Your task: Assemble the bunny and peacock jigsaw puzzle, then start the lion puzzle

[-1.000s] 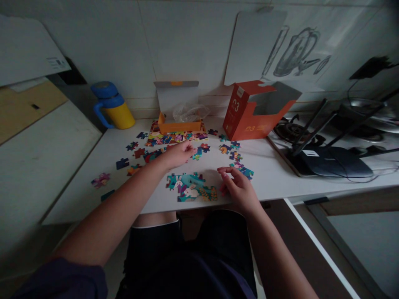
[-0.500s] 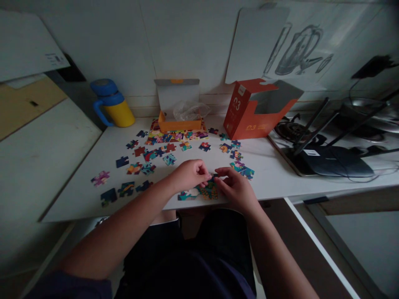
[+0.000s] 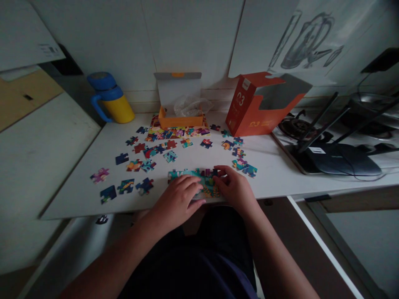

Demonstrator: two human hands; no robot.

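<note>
Purple piece [image 3: 99,175]: lying by itself toward the left side of the white table [image 3: 190,157], as I see it through the head view.
Flask [image 3: 112,98]: blue on top and yellow below, standing upright at the back left, its handle turned to the left.
Three dark pieces [image 3: 126,186]: spaced apart in a loose row near the table's front left.
Scattered pieces [image 3: 151,152]: red, navy and teal, spread across the middle left, a few of them close together.
Orange box [image 3: 181,121]: lid raised, a clear plastic bag [image 3: 190,106] spilling over its right side, a brightly coloured picture [image 3: 178,133] showing in front.
Left hand [image 3: 181,197]: palm down over the joined section [image 3: 210,191], fingers released and loosely extended, thumb held apart; I cannot see what lies beneath the palm.
Joined section: teal with orange plants, flat at the near edge of the table between the two hands, its left part mostly covered.
Right hand [image 3: 217,174]: thumb and forefinger curved around the section's upper right corner, by a dark piece [image 3: 213,172]; I cannot tell whether they grasp it.
Right-hand pieces [image 3: 239,152]: a small cluster just beyond the right hand.
Carton [image 3: 249,106]: orange-red, cut open, standing at the back right.
Burner [image 3: 297,126]: beyond the carton, to its right.
Black device [image 3: 343,160]: far right, its antennas raised.
</note>
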